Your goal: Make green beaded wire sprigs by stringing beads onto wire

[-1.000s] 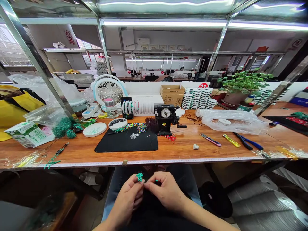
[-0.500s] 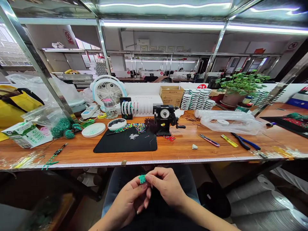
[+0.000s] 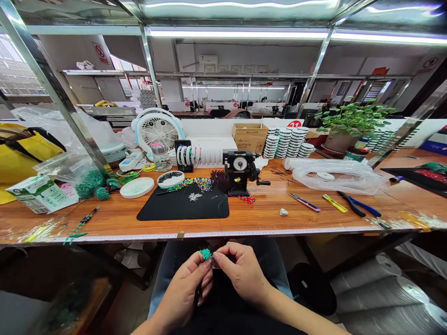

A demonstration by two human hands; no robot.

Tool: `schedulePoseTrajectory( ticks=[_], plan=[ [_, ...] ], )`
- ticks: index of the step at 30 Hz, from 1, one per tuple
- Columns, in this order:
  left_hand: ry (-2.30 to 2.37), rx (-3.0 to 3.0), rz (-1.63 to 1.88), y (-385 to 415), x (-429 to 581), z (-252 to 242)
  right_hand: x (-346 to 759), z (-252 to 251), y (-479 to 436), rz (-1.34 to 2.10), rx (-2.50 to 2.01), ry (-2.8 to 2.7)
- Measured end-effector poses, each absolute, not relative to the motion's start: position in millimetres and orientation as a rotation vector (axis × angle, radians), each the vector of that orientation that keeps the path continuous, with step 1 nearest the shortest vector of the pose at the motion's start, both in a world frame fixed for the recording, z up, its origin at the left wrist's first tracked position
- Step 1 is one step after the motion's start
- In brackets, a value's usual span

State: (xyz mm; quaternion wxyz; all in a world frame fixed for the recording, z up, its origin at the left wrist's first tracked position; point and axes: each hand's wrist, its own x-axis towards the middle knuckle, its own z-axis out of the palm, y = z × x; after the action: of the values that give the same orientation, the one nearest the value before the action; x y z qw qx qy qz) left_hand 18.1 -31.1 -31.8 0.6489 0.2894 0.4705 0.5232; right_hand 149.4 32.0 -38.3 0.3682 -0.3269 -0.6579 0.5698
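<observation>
Below the front edge of the wooden table, over my lap, my left hand pinches a small cluster of green beads between thumb and fingertips. My right hand is closed in a pinch right beside the cluster, its fingertips touching it; what the right fingers hold, perhaps a thin wire, is too small to make out. On the table above lies a black mat with a small white beaded piece and a pile of coloured beads at its far edge.
A black hand-crank machine stands behind the mat. Snips, a yellow tool and blue-handled pliers lie to the right. Stacked white spools, a fan, a plant and a yellow bag line the back.
Both hands came together: the right hand moved left to the green bead cluster, and the pair shifted slightly up and right, then settled.
</observation>
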Motion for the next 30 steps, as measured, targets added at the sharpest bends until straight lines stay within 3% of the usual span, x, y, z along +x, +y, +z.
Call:
schedulePoseTrajectory(
  ticks=[5,11,15,30],
  plan=[
    [1.089,0.638,1.229,-30.1,14.6,-35.0,152.9,-42.6,36.7,1.546,-0.803,-1.642],
    [1.058,0.585,1.324,-31.7,13.5,-30.7,161.0,-51.7,38.4,2.099,-0.644,-1.324],
    [0.960,0.518,1.341,-33.3,14.1,-29.0,161.5,-52.7,34.2,2.292,-0.514,-1.063],
    [0.749,0.343,1.301,-31.2,8.9,-30.6,160.9,-48.5,35.0,2.437,-0.457,-0.902]
  ],
)
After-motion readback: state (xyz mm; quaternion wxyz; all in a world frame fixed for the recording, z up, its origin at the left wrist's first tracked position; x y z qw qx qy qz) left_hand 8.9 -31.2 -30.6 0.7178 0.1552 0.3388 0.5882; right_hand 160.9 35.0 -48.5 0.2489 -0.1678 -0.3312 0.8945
